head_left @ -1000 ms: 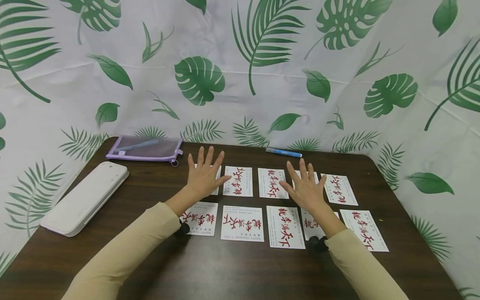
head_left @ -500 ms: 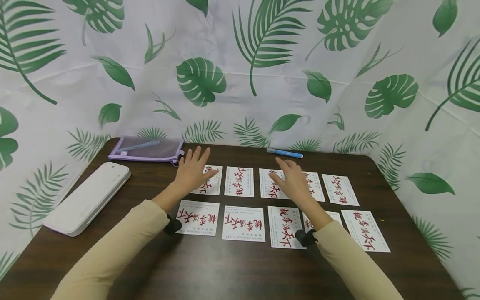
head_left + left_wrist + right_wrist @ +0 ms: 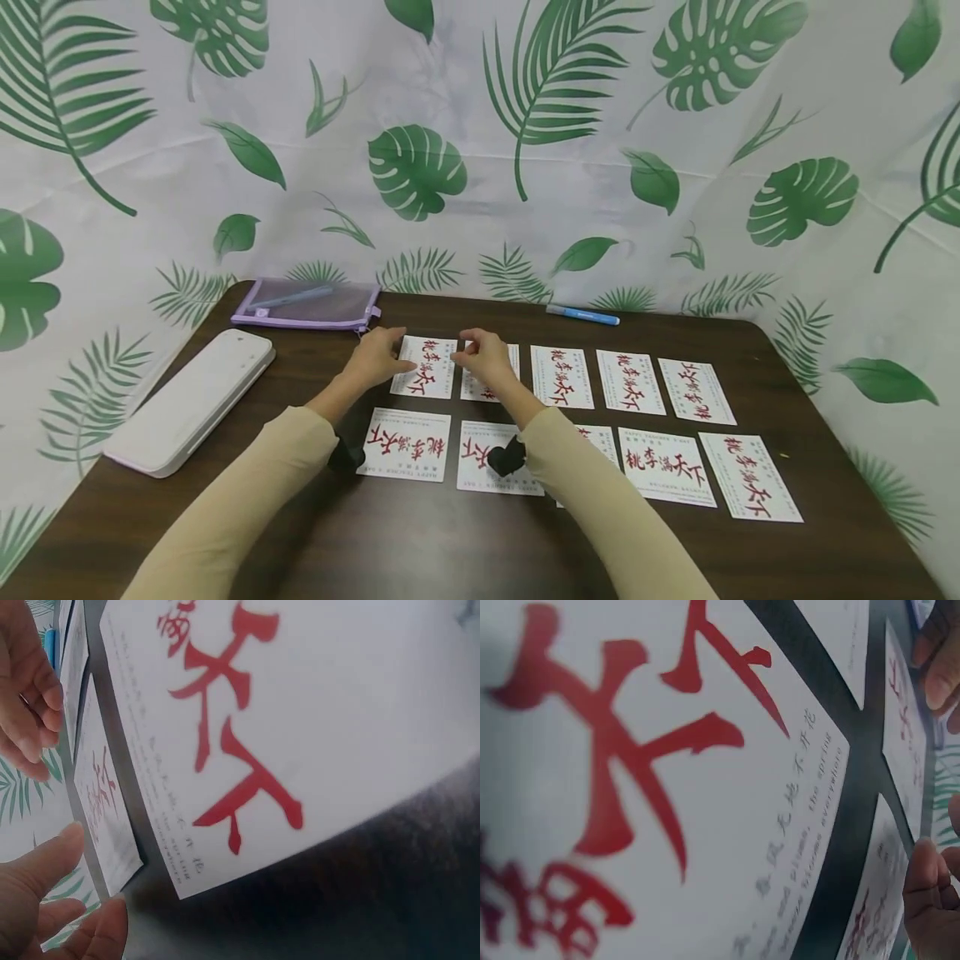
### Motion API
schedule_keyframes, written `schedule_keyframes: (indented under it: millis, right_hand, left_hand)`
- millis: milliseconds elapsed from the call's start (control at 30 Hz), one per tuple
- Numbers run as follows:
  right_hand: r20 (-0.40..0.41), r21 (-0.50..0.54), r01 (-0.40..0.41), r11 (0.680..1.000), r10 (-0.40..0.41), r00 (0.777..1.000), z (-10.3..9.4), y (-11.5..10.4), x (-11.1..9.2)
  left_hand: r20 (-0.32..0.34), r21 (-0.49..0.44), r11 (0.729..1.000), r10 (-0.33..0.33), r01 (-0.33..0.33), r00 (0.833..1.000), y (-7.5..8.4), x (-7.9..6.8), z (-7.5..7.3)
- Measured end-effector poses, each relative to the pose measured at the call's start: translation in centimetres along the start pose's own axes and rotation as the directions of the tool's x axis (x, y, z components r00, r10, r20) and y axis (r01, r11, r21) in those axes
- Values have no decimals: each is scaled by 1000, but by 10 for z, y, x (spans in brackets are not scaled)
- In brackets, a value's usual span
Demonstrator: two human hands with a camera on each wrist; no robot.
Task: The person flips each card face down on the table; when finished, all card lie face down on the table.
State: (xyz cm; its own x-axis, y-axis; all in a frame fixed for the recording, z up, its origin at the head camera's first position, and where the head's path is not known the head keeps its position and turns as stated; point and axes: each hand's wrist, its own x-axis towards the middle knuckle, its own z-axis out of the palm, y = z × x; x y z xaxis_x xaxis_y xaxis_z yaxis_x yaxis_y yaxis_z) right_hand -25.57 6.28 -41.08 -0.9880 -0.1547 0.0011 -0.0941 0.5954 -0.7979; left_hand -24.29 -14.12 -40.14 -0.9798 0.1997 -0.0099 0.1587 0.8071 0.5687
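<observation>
White cards with red brush characters lie in two rows on the dark table. My left hand (image 3: 372, 358) is beside the left edge of the back-left card (image 3: 424, 380), thumb reaching over it. My right hand (image 3: 486, 357) stands at that card's right edge, partly covering the neighbouring card (image 3: 478, 387). Fingers of both hands are loosely bent. In the left wrist view, the thumb and fingers of my left hand (image 3: 52, 900) are apart near a card corner. In the right wrist view, my right hand (image 3: 934, 896) is close to a card edge; contact is unclear.
At the left lies a white case (image 3: 191, 400). Behind it is a purple mesh pouch (image 3: 307, 306) with a pen inside. A blue marker (image 3: 583, 314) lies near the table's back edge, before a leaf-patterned curtain (image 3: 480, 167). The right forearm covers part of the front row.
My right hand has swept left from above the middle back cards to the back-left card. The fingers of my left hand, spread before, are now bent beside that card. The view has shifted slightly.
</observation>
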Motion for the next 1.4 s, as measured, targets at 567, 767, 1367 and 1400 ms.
schedule_keyframes:
  millis: [567,767,1367,1400]
  right_hand:
    - [-37,-169,-13,986,7,999,18,1,8]
    - [-15,-141,-67,988,65,998,14,-2,7]
    - [-13,431,-57,901,70,997,17,1,9]
    - [-5,453,-63,889,73,997,16,1,9]
  left_hand:
    - [23,70,997,-38,36,999,1,8,6]
    - [39,40,998,-52,50,998,2,9,7]
    - [-40,-200,977,-80,70,996,-8,7,4]
    - [-49,-266,961,-97,81,994,-9,6,2]
